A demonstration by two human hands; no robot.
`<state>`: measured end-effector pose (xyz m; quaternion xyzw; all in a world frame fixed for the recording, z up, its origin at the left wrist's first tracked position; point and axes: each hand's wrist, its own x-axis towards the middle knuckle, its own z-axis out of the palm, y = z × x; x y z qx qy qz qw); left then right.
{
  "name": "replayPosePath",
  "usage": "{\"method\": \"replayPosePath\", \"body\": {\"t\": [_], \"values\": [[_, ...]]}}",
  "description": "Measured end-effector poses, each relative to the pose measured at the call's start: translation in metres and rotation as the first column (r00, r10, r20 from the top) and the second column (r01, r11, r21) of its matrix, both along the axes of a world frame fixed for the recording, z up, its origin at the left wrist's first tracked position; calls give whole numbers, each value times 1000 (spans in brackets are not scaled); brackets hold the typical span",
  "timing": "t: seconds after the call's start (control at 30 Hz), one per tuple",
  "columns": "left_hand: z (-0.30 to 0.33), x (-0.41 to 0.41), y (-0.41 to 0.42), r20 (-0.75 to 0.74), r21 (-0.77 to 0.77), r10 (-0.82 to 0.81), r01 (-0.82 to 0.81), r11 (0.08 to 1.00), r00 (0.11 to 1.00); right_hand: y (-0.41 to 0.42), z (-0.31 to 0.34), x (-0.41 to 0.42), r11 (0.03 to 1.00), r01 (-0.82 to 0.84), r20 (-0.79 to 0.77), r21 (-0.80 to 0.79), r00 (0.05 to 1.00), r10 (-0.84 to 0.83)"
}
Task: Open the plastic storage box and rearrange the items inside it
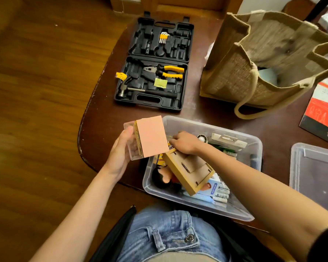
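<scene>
On the dark wooden bench (178, 114), right at the near edge, sat the clear plastic storage box (240, 137) with its top off, and what looked like its lid (314, 171) lay just beside it on the right. The left hand (119, 156) was up over the box's left rim, fingers (126, 132) wrapped round a small clear case (133, 146) with a pink card face (151, 138) on the side turned to the camera. The right hand (185, 142) was down inside the box, fingers curled onto the top end of a tilted cardboard piece (189, 171) with slots cut in it, gripping it as far as I could tell, though the fingertips were partly hidden behind the pink card. Under that cardboard was a pale blue packet (206, 190), some batteries (221, 194) near the front wall, and a doll's head with dark hair (160, 178) in the left corner. More packaged stuff was stacked along the far side of the box. Further back on the bench was an open black tool case (155, 63) with yellow-handled pliers (169, 71) and a hammer (136, 89) in it, a jute bag (263, 59) standing to its right, and a red and black book (324, 114) at the right edge.
</scene>
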<state>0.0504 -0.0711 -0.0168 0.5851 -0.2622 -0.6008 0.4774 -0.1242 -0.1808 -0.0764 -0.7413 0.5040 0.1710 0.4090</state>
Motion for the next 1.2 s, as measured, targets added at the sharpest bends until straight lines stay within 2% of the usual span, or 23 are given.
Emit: {"method": "replayPosePath", "body": {"t": [0.17, 0.3, 0.5, 0.67, 0.8, 0.93, 1.0, 1.07, 1.13, 1.2], "values": [[-5, -3, -7, -9, 14, -10, 10, 1000, 1000, -4, 3, 5, 997, -50, -177, 60, 982, 60], [-7, -5, -13, 4, 41, 5, -5, 999, 1000, -9, 9, 8, 994, -91, -198, 63, 975, 102], [-3, -14, -28, 58, 39, 40, -42, 998, 998, -18, 14, 7, 982, -71, -150, 172, 984, 98], [2, -24, -46, 125, 9, 61, -63, 998, 990, -19, 16, 4, 886, 82, -48, 457, 997, -68], [-1, -26, -54, 119, 9, 67, -69, 998, 991, -16, 13, -8, 836, 196, 0, 513, 974, -228], [-1, -28, -56, 100, 7, 68, -69, 998, 993, -16, 14, -32, 737, 325, 10, 593, 912, -411], [-2, -29, -57, 95, 16, 72, -74, 997, 993, -17, 13, -38, 735, 373, -4, 566, 893, -451], [-4, -31, -58, 97, 20, 75, -77, 997, 992, -14, 13, -35, 831, 320, -56, 454, 942, -332], [-5, -32, -59, 93, 19, 72, -74, 997, 993, -5, 14, -25, 916, 170, -98, 364, 985, -144], [-7, -33, -60, 89, 13, 70, -72, 997, 994, 0, 12, -15, 946, 89, -113, 311, 992, -56]]}}
